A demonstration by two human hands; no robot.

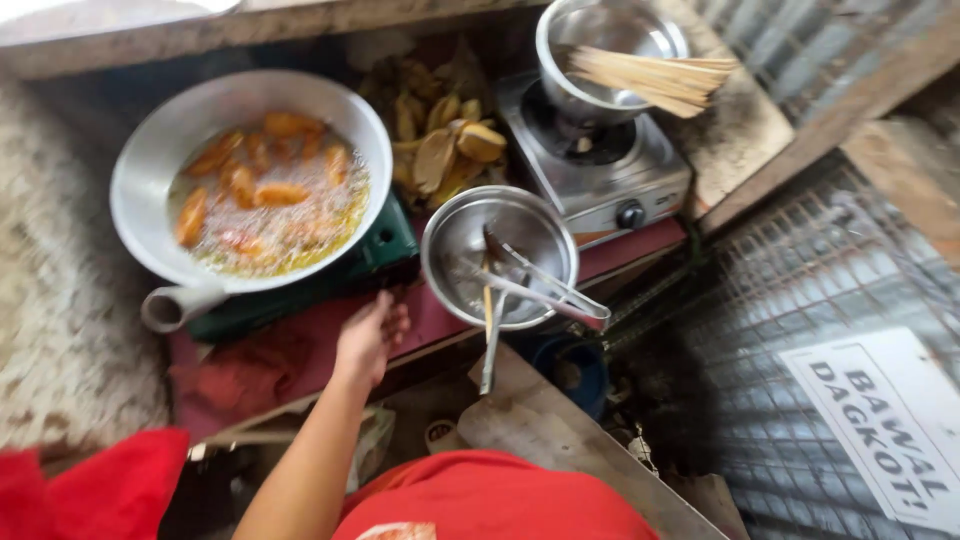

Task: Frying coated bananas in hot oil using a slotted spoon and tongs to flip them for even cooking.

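My left hand (370,338) reaches out from my red shirt (490,500) to the front edge of a green gas stove (385,250). Its fingers are curled at the stove's front, and what they touch is hidden. On that stove sits a wide metal wok (150,150) in which several orange-brown battered pieces (275,195) fry in bubbling oil. A steel bowl (455,240) just right of the hand holds metal tongs (555,295) and a utensil. My right hand is out of view.
A silver single-burner stove (640,185) carries a steel pot (600,40) with bamboo skewers (660,80) across it. Yellow peeled fruit pieces (450,145) lie piled between the stoves. A red tabletop (300,340), a wooden board (560,430), wire mesh (800,280) and a white sign (890,420) are around.
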